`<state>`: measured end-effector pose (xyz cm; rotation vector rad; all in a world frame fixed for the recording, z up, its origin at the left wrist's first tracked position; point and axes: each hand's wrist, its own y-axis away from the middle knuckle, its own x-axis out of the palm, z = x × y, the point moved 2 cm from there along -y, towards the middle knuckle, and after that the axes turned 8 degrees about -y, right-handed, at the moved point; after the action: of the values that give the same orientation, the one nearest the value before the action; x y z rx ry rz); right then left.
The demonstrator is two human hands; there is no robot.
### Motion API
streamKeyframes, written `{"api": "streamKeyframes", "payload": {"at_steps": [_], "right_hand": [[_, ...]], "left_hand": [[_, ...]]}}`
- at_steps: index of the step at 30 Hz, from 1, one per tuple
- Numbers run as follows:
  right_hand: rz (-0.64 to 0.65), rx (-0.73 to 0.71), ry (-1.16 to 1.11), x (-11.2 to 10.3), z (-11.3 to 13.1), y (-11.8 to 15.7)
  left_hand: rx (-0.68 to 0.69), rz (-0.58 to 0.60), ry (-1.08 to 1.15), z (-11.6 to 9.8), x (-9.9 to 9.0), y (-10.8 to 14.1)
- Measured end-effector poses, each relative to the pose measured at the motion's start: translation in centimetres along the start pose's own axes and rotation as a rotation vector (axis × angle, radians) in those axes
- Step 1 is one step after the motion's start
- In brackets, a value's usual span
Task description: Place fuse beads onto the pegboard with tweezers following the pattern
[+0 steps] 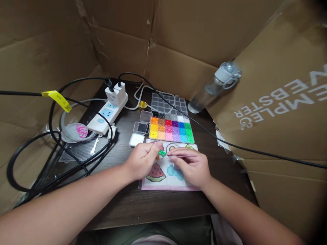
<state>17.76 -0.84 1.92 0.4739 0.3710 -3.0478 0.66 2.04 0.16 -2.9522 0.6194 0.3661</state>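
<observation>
My left hand [143, 160] is closed, pinching a small green and orange bead piece [161, 153] between thumb and fingers; part of it is hidden. In my right hand [193, 167] are slim pinkish tweezers [188, 156], their tip pointing left at the green beads. Whether the tip touches them I cannot tell. Beneath both hands lies a printed pattern sheet [170, 186] with a pink edge, showing a watermelon slice [156, 172] and a light blue figure [173, 172]. Just beyond it sits a compartment box of coloured beads [168, 130].
Left of the bead box are small clear cases, one with white [136, 140] and one with black contents [142, 128]. A power strip [106, 115], looped black cable [52, 112] and dish of pink beads [76, 132] occupy the left. A water bottle [208, 93] leans near the cardboard wall [276, 71].
</observation>
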Motion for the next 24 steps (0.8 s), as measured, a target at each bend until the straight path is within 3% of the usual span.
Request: {"api": "streamKeyframes", "payload": {"at_steps": [5, 24], "right_hand": [[0.048, -0.007, -0.079, 0.5, -0.9, 0.6], [0.028, 0.018, -0.091, 0.4, -1.5, 0.4]], "left_hand": [[0.008, 0.010, 0.008, -0.1, 0.0, 0.0], [-0.012, 0.003, 0.002, 0.3, 0.0, 0.0]]}}
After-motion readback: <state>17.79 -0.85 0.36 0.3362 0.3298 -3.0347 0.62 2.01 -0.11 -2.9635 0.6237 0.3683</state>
